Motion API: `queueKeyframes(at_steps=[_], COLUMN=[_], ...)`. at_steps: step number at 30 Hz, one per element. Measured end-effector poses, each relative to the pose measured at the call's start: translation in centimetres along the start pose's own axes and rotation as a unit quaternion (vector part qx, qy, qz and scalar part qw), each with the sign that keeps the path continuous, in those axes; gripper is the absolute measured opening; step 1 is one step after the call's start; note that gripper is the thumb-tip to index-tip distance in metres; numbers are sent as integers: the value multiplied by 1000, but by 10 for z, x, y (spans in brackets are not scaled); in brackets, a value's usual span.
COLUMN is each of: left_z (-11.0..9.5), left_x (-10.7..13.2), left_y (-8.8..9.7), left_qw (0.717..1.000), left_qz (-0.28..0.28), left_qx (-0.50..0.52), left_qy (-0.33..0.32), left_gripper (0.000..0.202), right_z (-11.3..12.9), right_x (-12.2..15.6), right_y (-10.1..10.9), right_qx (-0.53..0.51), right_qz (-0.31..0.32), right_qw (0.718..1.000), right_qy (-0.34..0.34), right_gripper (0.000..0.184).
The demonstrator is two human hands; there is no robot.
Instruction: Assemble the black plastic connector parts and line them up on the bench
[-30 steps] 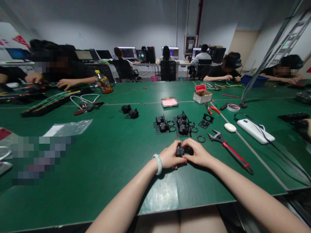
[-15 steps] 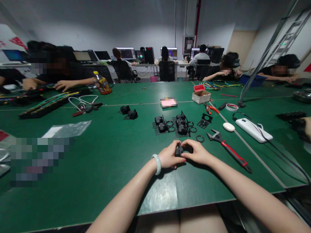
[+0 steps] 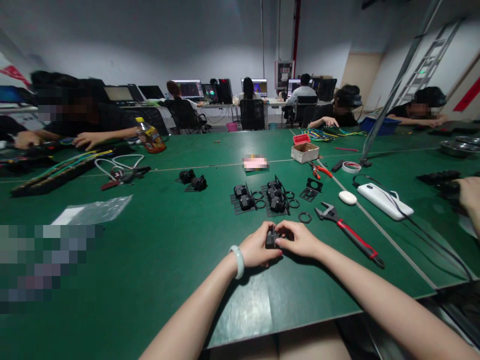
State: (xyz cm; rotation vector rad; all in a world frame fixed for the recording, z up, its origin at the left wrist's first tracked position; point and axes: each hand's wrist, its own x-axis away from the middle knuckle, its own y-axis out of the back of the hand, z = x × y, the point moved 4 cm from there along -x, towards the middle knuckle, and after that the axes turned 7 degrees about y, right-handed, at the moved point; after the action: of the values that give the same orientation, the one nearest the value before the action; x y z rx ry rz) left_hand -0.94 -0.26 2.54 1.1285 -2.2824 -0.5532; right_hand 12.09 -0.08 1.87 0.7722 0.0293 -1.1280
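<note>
Fitting (image 3: 270, 239): left of wrench (image 3: 354, 237), between both hands. Could slip or twist askew if either pinch loosens, I'd judge; ring (image 3: 304, 222), just left of wrench's head, could get knocked away if right hand (image 3: 299, 241) swings outward. Left hand (image 3: 258, 246), farther left of wrench: fingers curled, clamped on fitting's left side. Right hand, nearer wrench: thumb and fingertips barely apart, gripping fitting's right side; contact partly hidden.
</note>
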Motion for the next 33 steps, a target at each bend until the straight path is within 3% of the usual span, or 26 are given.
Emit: queueKeyframes(at_steps=[9,24,33], left_z=[1,4,11], left_x=[-1,-6,-10], left_y=[2,-3,-7], left_qw=[999,999,1000], left_qz=[-24,-41,-9], left_qx=[-27,-29,-6], left_qy=[-6,11,5], left_gripper=[44,49,50], right_z=[9,6,3], right_x=[-2,1,3], right_y=[0,1,-2], right_qx=[-6,28,38], right_qz=[-17,0,3], right_qw=[997,996,996], right_qy=[79,84,84], right_gripper=[37,29,29])
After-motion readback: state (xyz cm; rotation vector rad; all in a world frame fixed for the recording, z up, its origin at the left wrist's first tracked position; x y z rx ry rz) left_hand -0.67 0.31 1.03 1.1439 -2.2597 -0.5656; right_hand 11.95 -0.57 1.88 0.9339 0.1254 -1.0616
